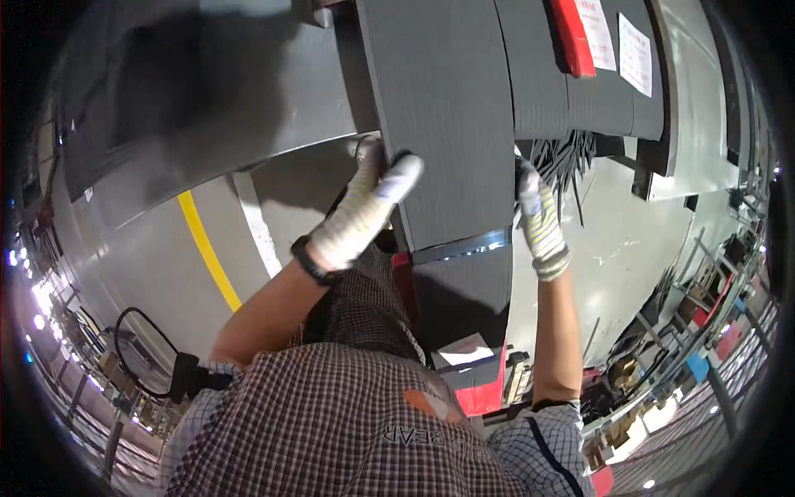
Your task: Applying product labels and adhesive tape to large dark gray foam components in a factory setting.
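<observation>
A long dark grey block (447, 124) with fine lines across its face stretches away in front of me. My left hand (360, 207), in a white striped knit glove, straddles its left edge, the thumb side over the face and another finger beside the edge; it is slightly blurred. Along the block's right side lies my right hand (542, 219), gloved alike, its fingers stretched out and their dark tips at the edge. Whether those fingertips reach underneath is hidden. Beyond them hangs a bunch of thin black strips (567, 161).
Left of the block is a wide grey metal surface (306, 99). More dark stacks (609, 108) stand to the right, with a red piece (573, 41) and paper sheets (635, 54) on them. A lower dark block (464, 286) is close to my body. A yellow line (207, 248) crosses the floor.
</observation>
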The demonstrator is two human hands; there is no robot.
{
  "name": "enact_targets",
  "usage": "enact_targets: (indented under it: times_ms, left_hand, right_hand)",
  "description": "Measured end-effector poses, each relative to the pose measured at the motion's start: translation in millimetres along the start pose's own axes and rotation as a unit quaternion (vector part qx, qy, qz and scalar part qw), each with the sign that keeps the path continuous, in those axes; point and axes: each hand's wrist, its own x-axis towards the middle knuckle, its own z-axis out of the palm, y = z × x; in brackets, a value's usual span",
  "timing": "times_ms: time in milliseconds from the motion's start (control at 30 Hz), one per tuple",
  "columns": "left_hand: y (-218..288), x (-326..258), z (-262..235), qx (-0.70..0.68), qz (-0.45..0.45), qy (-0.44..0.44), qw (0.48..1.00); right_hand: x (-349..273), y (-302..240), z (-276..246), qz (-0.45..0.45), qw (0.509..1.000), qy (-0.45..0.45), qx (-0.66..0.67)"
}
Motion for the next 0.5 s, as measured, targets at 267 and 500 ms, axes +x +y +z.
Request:
enact_targets:
  times_ms: [267,500]
  left_hand:
    - [-44.6,-35.0,21.3,0.074,-0.006,0.002,0.997]
    - [-27.5,-42.7,7.0,0.147,0.061,0.162,0.974]
  right_hand:
    - [-10.3,-77.6,-20.2,0.059,0.992,-0.047,-0.105]
    - [-10.3,-115.7,-33.6,-0.028,0.976,-0.03,-0.214]
